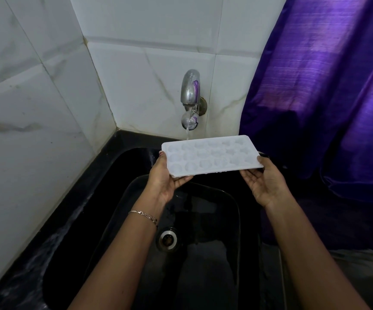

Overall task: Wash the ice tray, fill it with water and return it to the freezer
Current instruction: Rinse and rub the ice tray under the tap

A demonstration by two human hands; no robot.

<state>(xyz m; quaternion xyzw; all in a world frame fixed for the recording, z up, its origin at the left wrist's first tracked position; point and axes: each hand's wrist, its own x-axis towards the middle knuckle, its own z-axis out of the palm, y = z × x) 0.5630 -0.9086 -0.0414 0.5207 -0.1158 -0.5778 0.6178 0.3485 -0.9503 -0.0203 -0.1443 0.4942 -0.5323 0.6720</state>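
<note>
A white plastic ice tray with several round cells is held flat over the black sink, cells facing up. My left hand grips its near left corner, thumb on top. My right hand supports its right end from below, thumb against the edge. A thin stream of water falls from the chrome tap on the back wall onto the tray's far left edge.
The sink drain lies below, between my forearms. White marble tiles cover the left and back walls. A purple curtain hangs at the right, down to the counter. A black counter rim runs along the left wall.
</note>
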